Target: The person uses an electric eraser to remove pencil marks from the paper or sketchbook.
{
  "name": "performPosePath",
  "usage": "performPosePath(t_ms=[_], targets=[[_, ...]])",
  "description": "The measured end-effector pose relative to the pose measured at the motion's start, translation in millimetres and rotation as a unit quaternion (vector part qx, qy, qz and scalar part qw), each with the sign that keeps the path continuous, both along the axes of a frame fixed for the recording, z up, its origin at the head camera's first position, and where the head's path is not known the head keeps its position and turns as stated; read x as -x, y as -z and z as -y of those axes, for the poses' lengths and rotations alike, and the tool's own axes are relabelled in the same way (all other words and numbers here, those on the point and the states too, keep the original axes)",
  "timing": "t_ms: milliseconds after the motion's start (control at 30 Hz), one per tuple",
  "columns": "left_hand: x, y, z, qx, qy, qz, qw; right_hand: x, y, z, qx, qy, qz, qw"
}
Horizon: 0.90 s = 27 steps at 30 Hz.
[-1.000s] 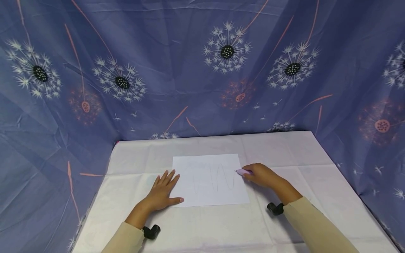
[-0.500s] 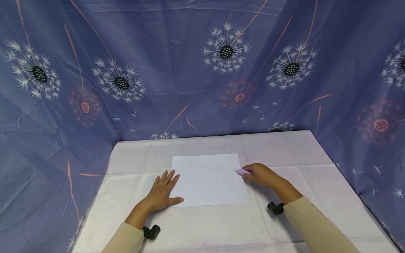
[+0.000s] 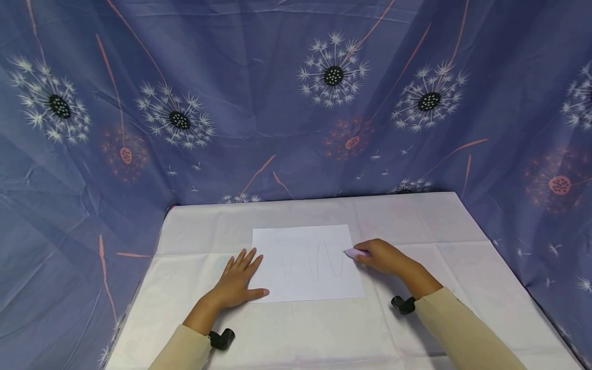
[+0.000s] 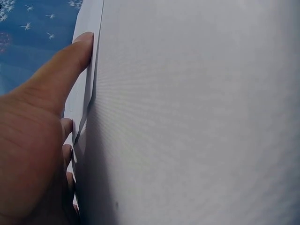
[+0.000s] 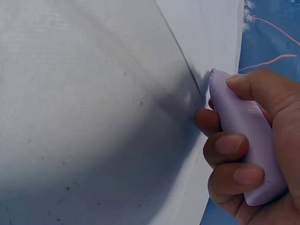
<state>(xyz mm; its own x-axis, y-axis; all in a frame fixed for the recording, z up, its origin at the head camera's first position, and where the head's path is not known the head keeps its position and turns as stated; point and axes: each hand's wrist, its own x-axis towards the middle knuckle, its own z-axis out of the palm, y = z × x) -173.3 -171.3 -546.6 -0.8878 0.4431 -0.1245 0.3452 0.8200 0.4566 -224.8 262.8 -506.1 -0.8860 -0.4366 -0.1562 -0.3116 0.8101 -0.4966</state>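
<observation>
A white sheet of paper (image 3: 300, 267) with a faint, thin zigzag line lies on the white cloth. My left hand (image 3: 238, 282) rests on its left edge, fingers spread, thumb on the lower corner. The left wrist view shows the thumb (image 4: 77, 58) at the paper's edge; the other fingers are mostly hidden behind the hand. At the sheet's right edge, my right hand (image 3: 379, 255) grips a chunky lavender tool (image 5: 248, 136) with a small pointed tip aimed left over the paper. The thumb lies along its top, with fingers curled underneath. Whether the tip touches the paper is unclear.
The white-clothed table (image 3: 296, 334) has fold creases. A blue curtain (image 3: 259, 103) with dandelion prints hangs behind it and down both sides. Black wrist devices (image 3: 222, 339) stick out beside both beige sleeves (image 3: 467, 329).
</observation>
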Motion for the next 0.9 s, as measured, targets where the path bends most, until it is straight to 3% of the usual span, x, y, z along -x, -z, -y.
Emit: performPosePath(t_ms=[333, 633, 900], targets=[[0.3, 0.1, -0.3, 0.003, -0.001, 0.0, 1.0, 0.8, -1.5, 0.6, -0.007, 0.002, -0.003, 1.0], [0.8, 1.2, -0.4, 0.006, -0.003, -0.001, 1.0, -1.6, -1.8, 1.0, 0.012, -0.008, 0.02, 1.0], [1.0, 2.0, -0.9, 0.007, -0.004, 0.0, 1.0, 1.5, 1.4, -0.2, -0.003, -0.001, -0.004, 1.0]])
